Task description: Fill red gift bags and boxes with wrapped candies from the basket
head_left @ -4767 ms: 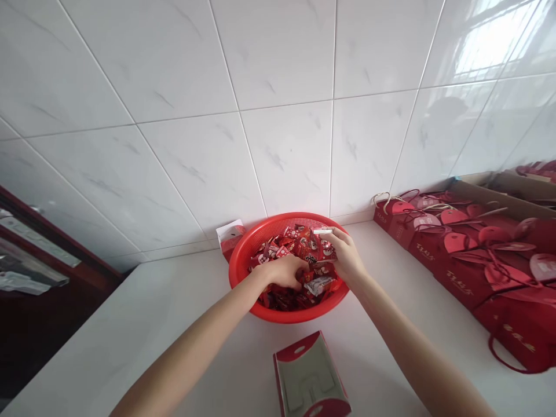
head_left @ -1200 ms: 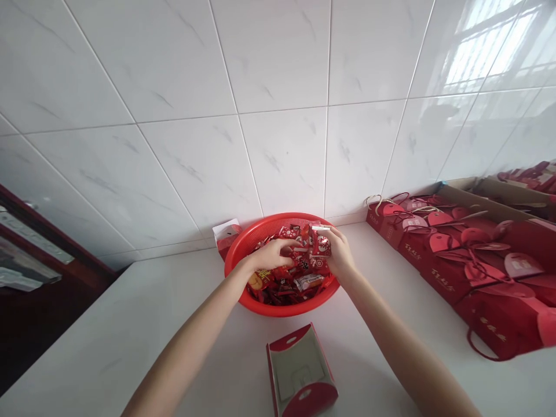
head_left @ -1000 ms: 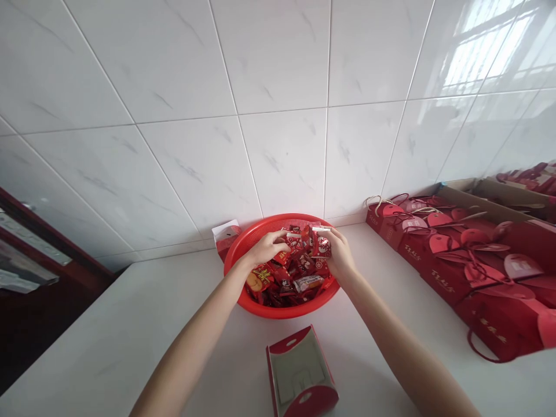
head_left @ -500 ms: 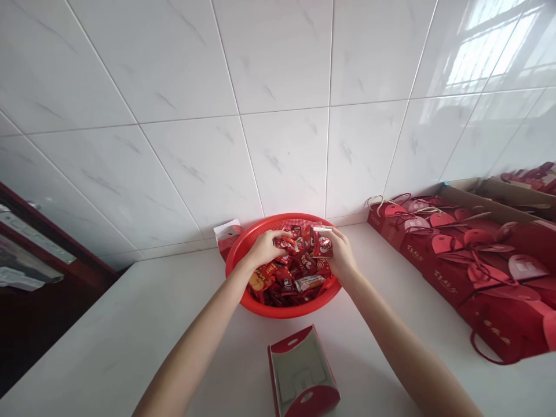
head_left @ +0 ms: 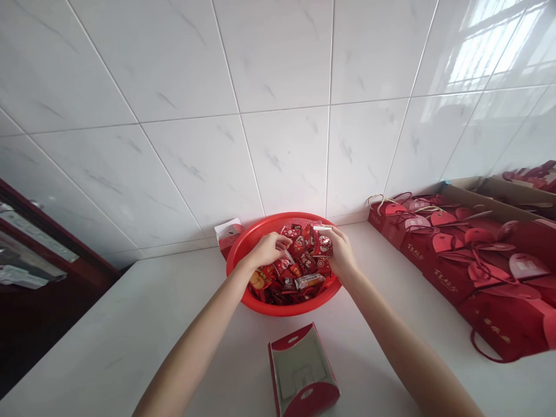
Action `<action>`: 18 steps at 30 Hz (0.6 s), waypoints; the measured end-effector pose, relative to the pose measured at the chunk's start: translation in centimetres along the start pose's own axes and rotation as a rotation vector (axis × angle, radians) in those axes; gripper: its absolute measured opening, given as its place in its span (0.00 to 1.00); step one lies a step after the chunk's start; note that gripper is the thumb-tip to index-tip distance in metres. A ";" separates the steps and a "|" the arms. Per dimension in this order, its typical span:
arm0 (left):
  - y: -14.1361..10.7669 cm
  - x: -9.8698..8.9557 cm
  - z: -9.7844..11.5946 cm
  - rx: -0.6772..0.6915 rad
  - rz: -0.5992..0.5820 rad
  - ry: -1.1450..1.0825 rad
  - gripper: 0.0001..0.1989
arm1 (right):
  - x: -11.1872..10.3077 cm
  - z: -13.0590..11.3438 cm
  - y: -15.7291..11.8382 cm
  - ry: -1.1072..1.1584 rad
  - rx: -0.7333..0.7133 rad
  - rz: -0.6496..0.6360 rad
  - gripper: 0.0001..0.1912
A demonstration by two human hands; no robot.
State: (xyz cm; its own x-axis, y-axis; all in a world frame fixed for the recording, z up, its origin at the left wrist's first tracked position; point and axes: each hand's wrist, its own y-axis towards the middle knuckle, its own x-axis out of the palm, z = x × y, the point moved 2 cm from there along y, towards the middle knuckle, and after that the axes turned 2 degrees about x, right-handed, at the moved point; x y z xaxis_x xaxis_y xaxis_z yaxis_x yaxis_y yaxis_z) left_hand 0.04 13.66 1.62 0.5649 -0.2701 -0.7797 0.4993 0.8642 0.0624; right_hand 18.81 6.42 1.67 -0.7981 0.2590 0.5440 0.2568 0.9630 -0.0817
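Observation:
A round red plastic basket (head_left: 282,310) stands on the white counter against the tiled wall, holding many small wrapped snacks (head_left: 289,282), mostly red. Over its left part, my left hand (head_left: 267,250) has its fingers closed on a small red and white packet (head_left: 286,255) that shows at the fingertips. On the right side my right hand (head_left: 341,249) grips red packets (head_left: 322,242) above the other snacks. In front of the basket lies an open red box (head_left: 304,368) with a pale grey inside.
Rows of red gift boxes (head_left: 452,278) with cord handles fill the right of the counter (head_left: 174,324). A small white and red carton (head_left: 228,233) sits behind the basket's left edge. Dark red furniture (head_left: 82,272) is at the far left.
My left hand has let go of the red packet it held and now pinches a different one, a bit lower. My right hand has stayed nearly still with its packets.

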 end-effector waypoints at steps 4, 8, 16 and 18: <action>-0.1 -0.1 -0.1 0.000 0.010 0.083 0.16 | -0.1 0.1 0.1 0.000 -0.016 -0.009 0.06; -0.2 0.1 0.1 -0.006 -0.016 0.164 0.13 | -0.1 0.1 0.1 -0.010 -0.018 -0.013 0.06; -0.4 0.4 0.3 -0.069 -0.099 0.313 0.18 | -0.2 0.1 0.0 -0.009 -0.010 -0.017 0.07; -0.6 0.2 0.5 -0.080 -0.082 0.350 0.19 | -0.2 0.2 0.1 -0.009 -0.017 -0.023 0.06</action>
State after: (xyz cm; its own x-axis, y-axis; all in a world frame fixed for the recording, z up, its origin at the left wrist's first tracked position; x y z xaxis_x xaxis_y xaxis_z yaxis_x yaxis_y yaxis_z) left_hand 0.21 12.92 1.70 0.2589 -0.1898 -0.9471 0.4731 0.8798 -0.0470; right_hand 18.88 6.46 1.42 -0.8088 0.2377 0.5379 0.2479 0.9672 -0.0547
